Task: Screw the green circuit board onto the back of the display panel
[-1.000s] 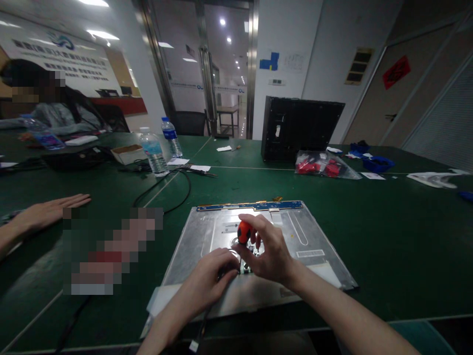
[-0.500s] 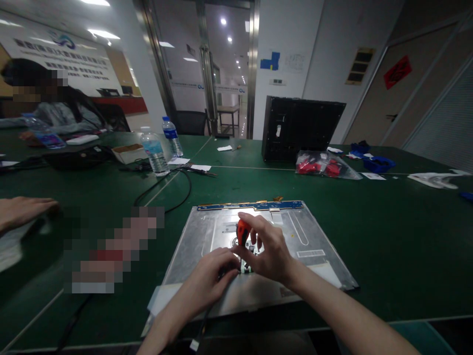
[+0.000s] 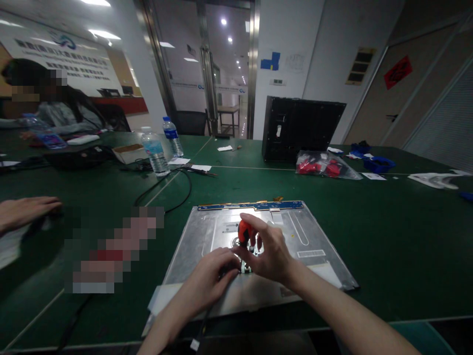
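Note:
My right hand point(image 3: 271, 251) grips a screwdriver point(image 3: 244, 232) with a red and black handle, held upright over the middle of a metal display panel point(image 3: 192, 246). The driver's tip is lost behind my fingers. Resting low on the panel, my left hand point(image 3: 218, 268) has its fingers curled and pressed together beside the small board point(image 3: 247, 268) under the driver. What those fingers pinch is hidden. A thin cable point(image 3: 203, 328) with a white plug hangs below my left hand over the panel's near edge. Along the panel's far edge runs a blue circuit strip point(image 3: 251, 205).
Beyond the panel stand a black monitor casing point(image 3: 299, 128) and a clear bag of red parts point(image 3: 325, 165). Water bottles point(image 3: 155, 153) and a black cable point(image 3: 190, 190) lie to the left. Another person's hand point(image 3: 25, 212) is at the left edge; a second person sits farther back.
My right hand and the screwdriver handle have shifted very slightly, the handle turning a little. The left hand stays in place. The other person's hand at the left edge moved slightly right.

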`<state>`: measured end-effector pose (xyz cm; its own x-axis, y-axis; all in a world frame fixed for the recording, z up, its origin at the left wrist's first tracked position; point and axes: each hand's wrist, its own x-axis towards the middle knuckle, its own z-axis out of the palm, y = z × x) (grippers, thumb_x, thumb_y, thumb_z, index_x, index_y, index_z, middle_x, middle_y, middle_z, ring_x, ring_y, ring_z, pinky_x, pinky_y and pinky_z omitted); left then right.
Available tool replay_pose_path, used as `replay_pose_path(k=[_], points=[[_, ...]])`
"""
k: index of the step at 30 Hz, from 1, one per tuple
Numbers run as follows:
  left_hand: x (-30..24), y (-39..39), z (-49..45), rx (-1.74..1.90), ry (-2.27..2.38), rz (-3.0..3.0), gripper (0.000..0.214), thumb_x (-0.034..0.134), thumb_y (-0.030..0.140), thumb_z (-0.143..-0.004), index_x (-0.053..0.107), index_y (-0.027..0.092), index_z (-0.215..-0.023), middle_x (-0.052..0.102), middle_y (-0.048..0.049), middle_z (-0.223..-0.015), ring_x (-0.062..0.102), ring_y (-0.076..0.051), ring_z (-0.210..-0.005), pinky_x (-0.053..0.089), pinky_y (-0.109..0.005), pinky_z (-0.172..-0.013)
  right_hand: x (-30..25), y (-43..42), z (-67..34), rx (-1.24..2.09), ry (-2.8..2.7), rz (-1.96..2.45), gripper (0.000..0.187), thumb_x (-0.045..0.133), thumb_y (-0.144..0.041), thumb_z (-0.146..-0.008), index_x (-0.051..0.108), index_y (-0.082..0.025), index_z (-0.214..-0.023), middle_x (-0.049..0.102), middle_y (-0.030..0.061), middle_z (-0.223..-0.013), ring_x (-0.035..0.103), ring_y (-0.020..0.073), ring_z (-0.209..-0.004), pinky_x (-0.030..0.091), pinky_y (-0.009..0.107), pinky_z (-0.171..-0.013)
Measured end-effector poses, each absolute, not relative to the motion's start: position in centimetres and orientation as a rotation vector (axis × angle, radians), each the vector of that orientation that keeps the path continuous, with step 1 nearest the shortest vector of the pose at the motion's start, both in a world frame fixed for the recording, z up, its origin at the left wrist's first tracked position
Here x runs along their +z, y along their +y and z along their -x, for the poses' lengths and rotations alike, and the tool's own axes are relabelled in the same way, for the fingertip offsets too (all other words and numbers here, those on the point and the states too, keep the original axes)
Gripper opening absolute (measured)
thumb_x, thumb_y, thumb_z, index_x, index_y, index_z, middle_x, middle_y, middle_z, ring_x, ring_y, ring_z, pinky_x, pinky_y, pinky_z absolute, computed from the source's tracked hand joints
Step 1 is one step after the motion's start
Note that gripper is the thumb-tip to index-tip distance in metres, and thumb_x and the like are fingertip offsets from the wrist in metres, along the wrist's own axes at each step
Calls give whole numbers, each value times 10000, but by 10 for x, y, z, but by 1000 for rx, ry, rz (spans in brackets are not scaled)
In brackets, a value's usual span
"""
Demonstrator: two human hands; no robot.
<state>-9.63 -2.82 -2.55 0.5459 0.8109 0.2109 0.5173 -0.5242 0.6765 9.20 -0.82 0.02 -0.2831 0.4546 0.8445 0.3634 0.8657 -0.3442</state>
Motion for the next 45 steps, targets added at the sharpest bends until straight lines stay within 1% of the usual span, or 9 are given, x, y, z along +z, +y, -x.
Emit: replay_pose_path(k=[4,9,13,20,26,31,36,39,45], points=[[-23,-29,96,689,1087,-2221,126,517,147,-842,631,188,-808,682,-40,-851,618,-208,-814,470,-312,-741,1,-7,-92,74,-1946,633,579,551,-318,-948,325,-232,-1474,652,23,-857,530,123,-573,461,243,-497],[-20,-29,95,655,1049,-2223,150,512,158,-857,659,184,-877,684,-55,-890,613,-214,-849,480,-323,-780,1,-12,-92,48,-1938,649,656,512,-233,-912,231,-166,-1501,649,18,-811,535,112,-529,469,226,-472],[-22,-29,96,649,1056,-2230,158,506,151,-861,659,186,-876,680,-56,-889,612,-221,-854,479,-337,-786,2,-13,-92,108,-1931,624,616,505,-200,-877,277,-168,-1448,640,16,-799,557,118,-542,477,224,-476],[-25,-29,96,694,1078,-2219,130,525,145,-848,647,190,-847,684,-46,-876,623,-216,-838,464,-321,-752,2,-8,-92,55,-1912,630,544,561,-352,-940,351,-228,-1426,641,22,-853,526,112,-537,454,229,-467],[-20,-29,95,674,1060,-2218,129,519,142,-847,643,179,-839,684,-53,-882,617,-216,-846,466,-317,-755,2,-10,-91,26,-1947,635,625,508,-269,-939,254,-190,-1505,649,12,-788,534,115,-519,472,236,-479],[-21,-30,96,655,1053,-2221,144,511,142,-862,650,179,-862,682,-58,-882,615,-219,-855,467,-324,-764,0,-12,-91,88,-1916,642,620,499,-202,-873,286,-172,-1455,634,6,-778,551,110,-523,468,216,-463],[-24,-29,96,703,1053,-2214,131,519,136,-839,641,186,-841,687,-51,-886,617,-215,-847,461,-321,-759,1,-9,-92,65,-1912,639,561,568,-336,-915,342,-210,-1413,660,19,-840,553,110,-535,467,219,-465],[-24,-29,96,691,1079,-2215,138,512,139,-847,642,187,-839,690,-49,-875,619,-210,-834,462,-313,-747,2,-8,-92,68,-1918,636,556,566,-343,-930,356,-222,-1431,665,20,-836,545,110,-527,463,220,-463],[-21,-28,96,670,1047,-2222,136,518,159,-861,652,187,-860,689,-57,-890,620,-220,-850,473,-329,-776,5,-11,-91,94,-1957,655,684,528,-217,-892,242,-190,-1513,664,5,-775,539,112,-496,499,233,-493]])
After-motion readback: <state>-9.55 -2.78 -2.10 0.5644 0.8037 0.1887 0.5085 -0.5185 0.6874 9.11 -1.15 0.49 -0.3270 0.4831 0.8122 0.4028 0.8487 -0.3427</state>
